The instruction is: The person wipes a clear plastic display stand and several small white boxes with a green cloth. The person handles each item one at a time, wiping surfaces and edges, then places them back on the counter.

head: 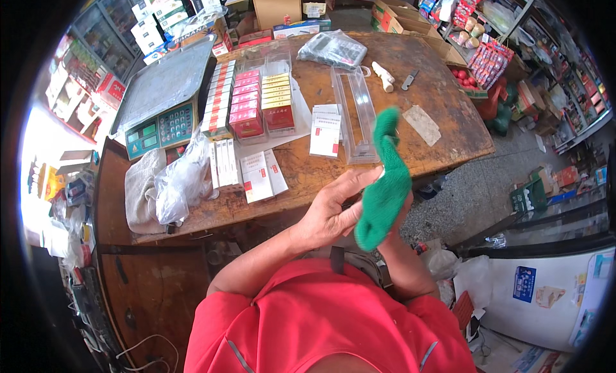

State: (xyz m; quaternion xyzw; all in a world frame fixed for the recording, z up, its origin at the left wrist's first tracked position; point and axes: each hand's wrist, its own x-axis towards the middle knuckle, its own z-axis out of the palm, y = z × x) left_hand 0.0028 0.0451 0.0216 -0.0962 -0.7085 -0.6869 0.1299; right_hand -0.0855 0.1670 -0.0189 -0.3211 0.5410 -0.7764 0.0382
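Observation:
A green cloth (389, 190) is bunched and twisted in front of me, held above the front edge of the wooden table (308, 180). My left hand (332, 209) grips its left side, thumb and fingers against the fabric. Behind the cloth, my right hand (407, 210) is mostly hidden; only part of it shows along the right side. A sliver of something white shows between the left fingers and the cloth, too small to name. Just beyond the hands lies a long clear plastic tray (358, 118), with flat white packs (325, 139) on its left.
Cigarette packs (248, 108) stand in rows beside a digital scale (166, 125). A plastic bag (178, 180) and a grey cloth (143, 190) lie at the front left. Farther back are a bagged calculator (337, 48), a ginger-like root (382, 77) and a small knife (410, 79).

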